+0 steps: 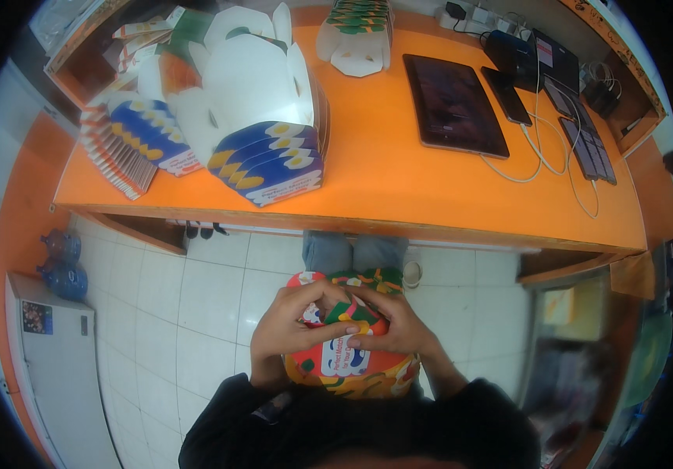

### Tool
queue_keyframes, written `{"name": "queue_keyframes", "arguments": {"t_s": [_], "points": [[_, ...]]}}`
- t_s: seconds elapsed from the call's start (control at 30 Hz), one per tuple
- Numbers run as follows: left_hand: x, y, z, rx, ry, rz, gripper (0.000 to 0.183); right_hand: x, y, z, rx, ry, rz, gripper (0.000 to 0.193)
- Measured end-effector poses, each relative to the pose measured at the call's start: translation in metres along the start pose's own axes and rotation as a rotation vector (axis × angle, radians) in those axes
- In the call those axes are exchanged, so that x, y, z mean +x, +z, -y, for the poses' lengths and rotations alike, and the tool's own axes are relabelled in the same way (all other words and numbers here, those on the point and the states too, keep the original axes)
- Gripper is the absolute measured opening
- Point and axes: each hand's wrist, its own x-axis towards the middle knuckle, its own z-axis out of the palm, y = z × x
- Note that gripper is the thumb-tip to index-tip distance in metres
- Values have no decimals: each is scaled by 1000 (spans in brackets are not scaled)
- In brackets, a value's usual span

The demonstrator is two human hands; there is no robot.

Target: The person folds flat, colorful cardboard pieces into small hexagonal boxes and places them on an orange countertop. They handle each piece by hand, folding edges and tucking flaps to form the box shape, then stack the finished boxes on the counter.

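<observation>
Low in front of me, a red, green and yellow printed paper food box [346, 356] sits over my lap. My left hand [299, 319] grips its upper left side, fingers curled over the top edge and thumb across the front. From the other side my right hand [392, 322] holds it the same way, the two thumbs nearly meeting. More patterned material in similar colours shows below and behind; whether it belongs to the same box I cannot tell. The fingertips behind the top edge are partly hidden.
An orange table [367, 187] lies ahead. Nested blue-and-white food boxes [266, 160] and a row of folded cartons [121, 148] stand at its left, another carton stack [356, 39] at the back. A tablet [455, 105], phones and white cables lie right. Water jugs [63, 266] stand on the left.
</observation>
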Motion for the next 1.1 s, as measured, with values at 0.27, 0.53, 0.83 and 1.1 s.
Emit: {"name": "queue_keyframes", "arguments": {"t_s": [0.27, 0.53, 0.83, 1.1], "points": [[1, 0, 4, 6, 6, 12, 30, 0, -1, -3, -11, 8, -10, 77], [1, -2, 6, 2, 43, 93, 39, 1, -1, -3, -3, -33, -39, 71], [-2, -3, 8, -22, 17, 131, 42, 0, -1, -4, 21, -33, -52, 68], [-2, -1, 7, -18, 14, 131, 42, -1, -2, -5, 27, -42, -64, 68]]}}
